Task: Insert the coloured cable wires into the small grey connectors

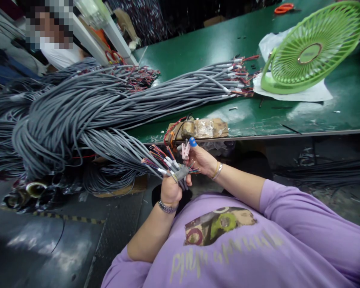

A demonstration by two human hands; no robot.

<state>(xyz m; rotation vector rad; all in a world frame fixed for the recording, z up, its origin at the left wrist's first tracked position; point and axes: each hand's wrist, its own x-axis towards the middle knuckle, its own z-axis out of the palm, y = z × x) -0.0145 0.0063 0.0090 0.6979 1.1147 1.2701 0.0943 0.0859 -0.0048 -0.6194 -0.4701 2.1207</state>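
Note:
My left hand [171,189] is closed around a bunch of grey cables near their stripped ends. A grey covering [181,173] shows at its thumb. White-banded cable ends [170,163] with thin coloured wires fan out above this hand. Close on the right, my right hand [203,161] has bent fingers beside the thin wire tips [194,169]; what they grip is hidden. One of its digits wears a blue wrap [193,141] and points up. Right beside that digit is a pink clip [185,151]; whether the hand touches it is unclear.
A large pile of grey cables [57,108] covers the left of the green table [303,114]. At the table's front edge lies a wooden block [219,127] with red and black wires. A green fan [315,52] and orange-handled scissors [284,8] are at right. Another person [58,50] is at back left.

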